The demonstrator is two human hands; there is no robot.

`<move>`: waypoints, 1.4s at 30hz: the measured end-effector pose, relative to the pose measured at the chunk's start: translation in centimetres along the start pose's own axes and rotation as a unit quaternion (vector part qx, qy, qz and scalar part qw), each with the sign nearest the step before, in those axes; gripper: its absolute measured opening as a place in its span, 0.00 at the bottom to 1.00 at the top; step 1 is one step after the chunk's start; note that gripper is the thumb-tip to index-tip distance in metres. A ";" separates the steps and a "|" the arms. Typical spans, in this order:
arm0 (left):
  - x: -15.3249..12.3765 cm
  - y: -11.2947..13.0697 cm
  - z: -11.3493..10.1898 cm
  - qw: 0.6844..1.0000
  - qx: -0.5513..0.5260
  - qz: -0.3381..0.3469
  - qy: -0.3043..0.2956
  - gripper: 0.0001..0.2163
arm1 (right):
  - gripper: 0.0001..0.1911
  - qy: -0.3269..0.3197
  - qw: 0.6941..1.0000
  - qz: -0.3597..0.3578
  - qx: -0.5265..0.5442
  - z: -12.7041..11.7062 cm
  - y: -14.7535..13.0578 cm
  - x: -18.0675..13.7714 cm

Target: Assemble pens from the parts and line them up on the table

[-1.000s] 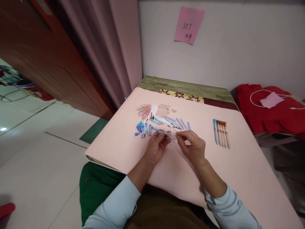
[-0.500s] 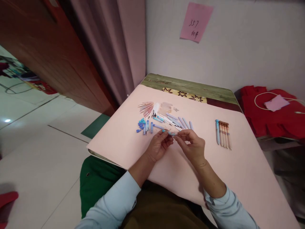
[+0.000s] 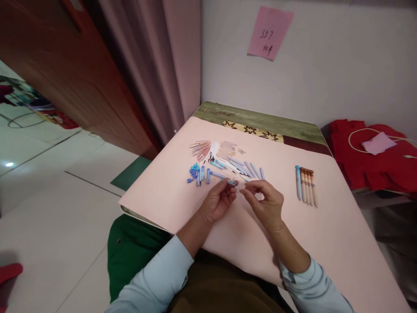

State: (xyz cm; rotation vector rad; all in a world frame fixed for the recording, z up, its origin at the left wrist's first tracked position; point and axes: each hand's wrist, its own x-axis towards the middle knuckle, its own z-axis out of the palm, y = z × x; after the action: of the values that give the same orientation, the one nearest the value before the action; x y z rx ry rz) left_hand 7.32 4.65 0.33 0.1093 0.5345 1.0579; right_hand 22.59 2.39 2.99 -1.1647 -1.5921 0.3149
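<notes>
Item: blue pen section point(image 3: 232, 182). A short plastic tube, held just above the pink mat point(image 3: 325, 226) at the near edge of the parts spread, between the two hands.

Left hand point(image 3: 216, 202): closed in a pinch, thumb and forefinger gripping the blue pen section by its left end. The free end points toward the right hand.

Right hand point(image 3: 265, 202): thumb and forefinger tips are drawn together just beside the free end. I cannot tell whether a small or clear piece sits between them.

Handling, as judged: very light, stiff, with a smooth and likely slippery surface. It is thin-walled, so a hard squeeze could crack or flick it. Best taken at mid-length between thumb pad and fingertip, leaving the open end clear.

Nearby stock on the mat:
- loose pen parts point(image 3: 228, 163), a fan of pale blue, white and pinkish barrels and refills beyond the hands
- blue caps point(image 3: 193, 171), a small cluster to the left of that fan
- assembled pens point(image 3: 305, 184), a neat row laid side by side, well apart to the right

Surroundings: pink note point(image 3: 269, 32) on the wall; red cloth point(image 3: 374, 161) to the right of the table.
</notes>
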 end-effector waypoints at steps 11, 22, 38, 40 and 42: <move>0.1 0.1 0.0 1.000 0.006 0.018 0.014 0.05 | 0.10 0.052 0.983 0.142 -0.105 -2.4 2.9 1.8; -0.1 -0.7 0.0 0.997 0.045 0.033 -0.047 0.11 | 0.09 -0.090 0.996 0.005 0.017 0.2 -0.3 0.3; -0.2 -0.7 0.0 0.987 0.133 0.087 -0.040 0.17 | 0.13 -0.001 0.961 0.221 0.168 -0.4 1.1 0.9; -0.2 -0.9 -0.1 0.983 0.149 0.104 -0.039 0.15 | 0.13 -0.011 0.960 0.225 0.167 -0.3 1.1 0.8; -0.1 -1.0 -0.2 0.980 0.156 0.116 -0.036 0.12 | 0.13 -0.020 0.960 0.224 0.169 -0.2 1.1 0.7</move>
State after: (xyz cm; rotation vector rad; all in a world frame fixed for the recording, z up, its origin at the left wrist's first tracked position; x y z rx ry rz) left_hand 8.03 4.01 -0.10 0.4942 0.6308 1.1853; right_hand 23.37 3.43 2.74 -1.2422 -1.2299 0.8762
